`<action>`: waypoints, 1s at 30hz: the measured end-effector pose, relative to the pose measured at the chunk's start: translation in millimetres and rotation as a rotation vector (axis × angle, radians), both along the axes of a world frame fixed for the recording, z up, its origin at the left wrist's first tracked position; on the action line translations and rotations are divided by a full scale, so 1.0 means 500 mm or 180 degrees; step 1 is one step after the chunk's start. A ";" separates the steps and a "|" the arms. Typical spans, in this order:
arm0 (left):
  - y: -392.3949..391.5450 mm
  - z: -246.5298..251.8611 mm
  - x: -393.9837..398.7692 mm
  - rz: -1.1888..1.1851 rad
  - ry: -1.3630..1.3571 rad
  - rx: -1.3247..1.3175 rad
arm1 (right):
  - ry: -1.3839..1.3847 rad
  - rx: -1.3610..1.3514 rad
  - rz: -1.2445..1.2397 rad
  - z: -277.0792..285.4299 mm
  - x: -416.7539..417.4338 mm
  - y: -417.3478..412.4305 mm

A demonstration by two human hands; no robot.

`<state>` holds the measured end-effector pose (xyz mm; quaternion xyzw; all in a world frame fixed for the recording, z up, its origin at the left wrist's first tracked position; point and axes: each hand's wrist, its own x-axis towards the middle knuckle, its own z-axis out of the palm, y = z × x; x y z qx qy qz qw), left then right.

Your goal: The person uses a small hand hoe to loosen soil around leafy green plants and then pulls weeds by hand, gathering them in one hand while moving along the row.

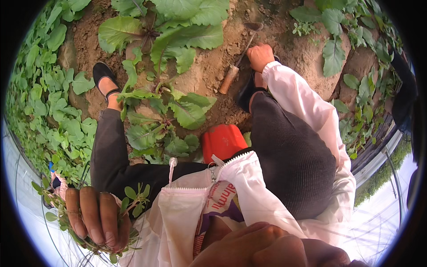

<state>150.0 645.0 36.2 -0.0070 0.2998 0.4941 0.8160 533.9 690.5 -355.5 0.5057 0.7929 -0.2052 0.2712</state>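
Note:
My left hand (98,218), raised at the lower left, is closed around a bunch of green weeds (136,200) with small rounded leaves. My right hand (260,57) is low over the soil beside my right shoe (246,95), its fingers curled and mostly hidden from above. Next to it is a small hand hoe with a wooden handle (229,80), a thin metal shaft and a blade (253,26) at the far end. The shaft passes close to my knuckles; whether I touch it or pinch something else cannot be made out.
Large leafy plants (186,110) grow in a row between my feet. A red plastic container (223,142) sits between my legs. Dense greenery (50,106) borders the left, with more leafy plants (333,56) at right. Partly visible people are at the left edge (60,185) and right edge (403,90).

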 end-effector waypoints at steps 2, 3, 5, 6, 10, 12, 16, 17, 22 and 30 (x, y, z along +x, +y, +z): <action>0.003 0.000 0.002 0.0012 0.0024 0.0037 | 0.0182 0.0010 -0.0417 -0.012 0.026 0.002; 0.003 0.000 0.005 0.0033 0.0071 0.0053 | 0.0419 -0.0141 -0.1067 -0.010 0.037 0.013; -0.003 -0.001 0.008 0.0121 0.0134 0.0059 | 0.1064 -0.0075 -0.1905 -0.021 0.080 0.043; -0.009 -0.001 0.010 0.0190 0.0145 0.0048 | 0.1273 -0.0115 -0.2203 -0.037 0.112 0.057; -0.008 -0.002 0.009 0.0261 0.0151 0.0012 | 0.2473 -0.1257 -0.3032 0.032 0.106 0.087; -0.011 -0.004 0.003 0.0238 0.0157 0.0034 | 0.2648 -0.1716 -0.2646 0.094 0.049 0.093; 0.000 0.000 -0.001 0.0094 0.0171 0.0057 | 0.1816 -0.0819 -0.0813 0.051 -0.036 0.019; 0.003 0.001 0.004 0.0064 0.0191 0.0058 | 0.1419 -0.0824 -0.0545 0.035 -0.061 0.002; 0.009 -0.003 0.011 0.0014 0.0199 0.0029 | 0.0887 -0.0314 0.0002 0.044 -0.133 -0.027; -0.019 -0.005 -0.062 -0.0042 0.0177 -0.0074 | 0.2161 -0.0380 -0.2337 0.103 0.035 0.018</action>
